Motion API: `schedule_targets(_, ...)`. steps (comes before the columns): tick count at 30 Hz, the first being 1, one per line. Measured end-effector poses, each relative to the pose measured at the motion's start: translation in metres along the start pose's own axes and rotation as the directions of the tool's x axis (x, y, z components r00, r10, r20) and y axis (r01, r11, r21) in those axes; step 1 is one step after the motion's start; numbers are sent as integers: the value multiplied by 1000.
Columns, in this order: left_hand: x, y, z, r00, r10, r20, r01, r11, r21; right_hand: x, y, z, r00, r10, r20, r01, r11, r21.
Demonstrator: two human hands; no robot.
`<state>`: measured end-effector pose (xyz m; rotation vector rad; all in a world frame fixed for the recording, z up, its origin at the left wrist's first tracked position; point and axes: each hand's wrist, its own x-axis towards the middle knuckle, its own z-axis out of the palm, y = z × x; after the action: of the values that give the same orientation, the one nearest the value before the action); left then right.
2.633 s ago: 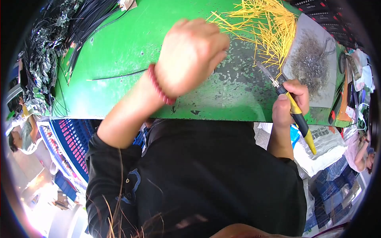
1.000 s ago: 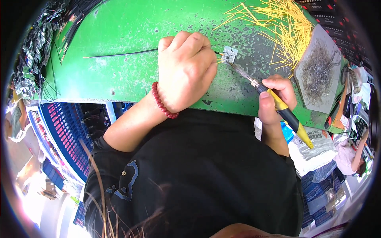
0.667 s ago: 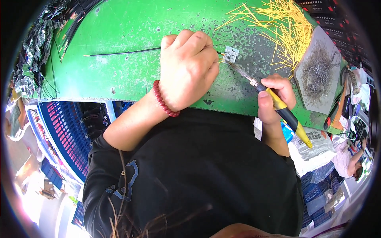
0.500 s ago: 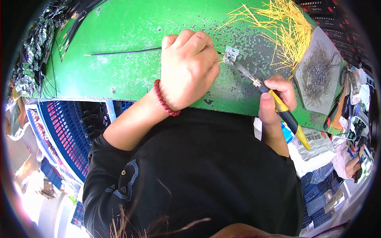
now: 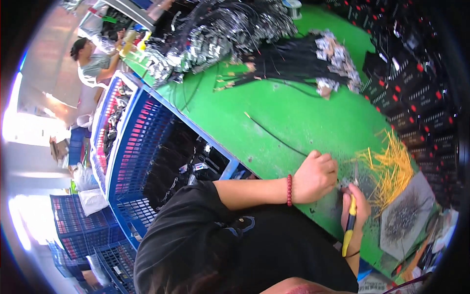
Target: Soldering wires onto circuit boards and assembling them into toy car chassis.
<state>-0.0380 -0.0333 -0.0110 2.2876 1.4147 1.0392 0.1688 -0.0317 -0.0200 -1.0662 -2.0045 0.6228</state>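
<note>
Tool: yellow-handled, gripped in closed right hand
Left hand: fisted on green table, at 10 o'clock from tool
Wires: yellow, at 2 o'clock

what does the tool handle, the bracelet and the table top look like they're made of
Handle: likely plastic or rubber, glossy yellow and black. Bracelet: round dark-red beads, possibly wood or stone; too small to tell. Table top: matte green mat, perhaps rubber, scuffed grey near the right hand.
</note>
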Motion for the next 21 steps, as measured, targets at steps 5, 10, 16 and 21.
schedule_targets(5, 26, -64, -87, 984, -124, -131, 128, 991, 25, -19, 18, 0, 974, 202, -107, -158, 933, 322)
schedule_targets(10, 38, -177, -233, 763, -194, -616, 517, 757, 401, -19, 13, 9, 969, 225, -100, -174, 913, 368)
schedule_targets(16, -69, -247, -340, 314, -217, -924, 869, 458, 188, -18, 14, 9, 967, 241, -78, -196, 909, 368)
schedule_targets(21, -94, -266, -360, 380, -557, -739, 880, 463, 104, -18, 19, 8, 976, 216, -36, -195, 932, 306)
